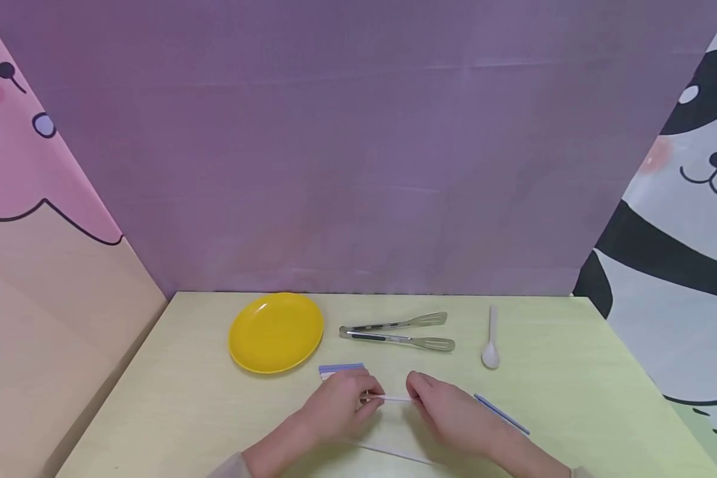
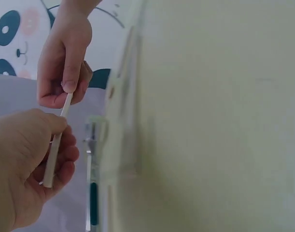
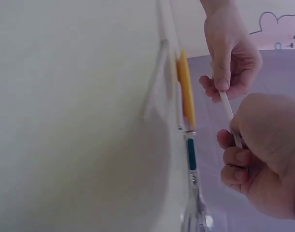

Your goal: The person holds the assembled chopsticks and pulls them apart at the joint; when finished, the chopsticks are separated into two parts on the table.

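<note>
Both hands hold one thin, pale, straight stick (image 1: 397, 398) between them, above the table. My left hand (image 1: 342, 401) pinches it near one end with thumb and fingers. Toward the other end, my right hand (image 1: 457, 415) grips it between thumb and curled fingers. In the left wrist view the stick (image 2: 52, 159) looks flat-sided and cream-coloured, its near end poking out below the left thumb. The right wrist view shows the short stretch of stick between the two hands, with the far part hidden in the right palm. Another thin white stick (image 1: 394, 454) lies on the table below the hands.
Blue and white sticks (image 1: 341, 368) lie just beyond the left hand; a blue stick (image 1: 502, 415) lies by the right wrist. Farther back are a yellow plate (image 1: 277, 333), metal tongs (image 1: 397, 332) and a pale spoon (image 1: 490, 355). A purple backdrop (image 1: 358, 166) closes off the table (image 1: 155, 398).
</note>
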The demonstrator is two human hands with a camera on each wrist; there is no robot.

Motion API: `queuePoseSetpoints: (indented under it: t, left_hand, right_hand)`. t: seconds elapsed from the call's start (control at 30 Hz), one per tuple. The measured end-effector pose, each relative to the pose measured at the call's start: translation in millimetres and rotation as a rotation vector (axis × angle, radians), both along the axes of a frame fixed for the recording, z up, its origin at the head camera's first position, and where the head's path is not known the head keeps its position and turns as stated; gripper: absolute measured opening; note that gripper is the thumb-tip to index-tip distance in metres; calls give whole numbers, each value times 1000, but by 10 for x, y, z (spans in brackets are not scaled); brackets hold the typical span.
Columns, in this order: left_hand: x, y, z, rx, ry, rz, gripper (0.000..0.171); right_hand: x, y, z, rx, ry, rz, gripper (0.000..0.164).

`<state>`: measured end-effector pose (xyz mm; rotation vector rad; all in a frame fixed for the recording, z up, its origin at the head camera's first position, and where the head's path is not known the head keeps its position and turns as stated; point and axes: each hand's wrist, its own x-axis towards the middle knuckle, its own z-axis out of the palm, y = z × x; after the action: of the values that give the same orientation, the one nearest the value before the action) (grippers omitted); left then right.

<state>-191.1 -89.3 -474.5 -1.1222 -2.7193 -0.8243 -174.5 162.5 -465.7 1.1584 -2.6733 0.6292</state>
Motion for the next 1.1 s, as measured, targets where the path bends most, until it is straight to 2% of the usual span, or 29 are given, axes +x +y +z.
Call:
queuePoseSetpoints:
  t: [0.1,0.37,0.53,0.63,0.73,0.93,1.1]
  left_hand:
    - [-45,42,87,52,49,3,6]
    - [-117,154,271,64,192,-9,2]
    - [-115,174,345,-30,267,5,8]
    - [-107,169,392,-97,359,7,9]
    - [-106,151,426,-112,475,-8,10]
    - [-109,57,522,-61,690,-38,5]
    - [-109,-9,657,5,777,-50,6]
  right_hand:
    - [-46,1,103,-48,46,-12,27]
    - [-117,5,241,-55,99,-68,19]
    - [-111,-18,277,-55,117,-64,25]
    - [-93,-19,322,-72,134,-55,27]
    - [-70,-12,385,-99,145,-43,30]
    - [-36,-34,501,-152,207,-6,30]
    - [-22,-80,588,-194,299,19,23]
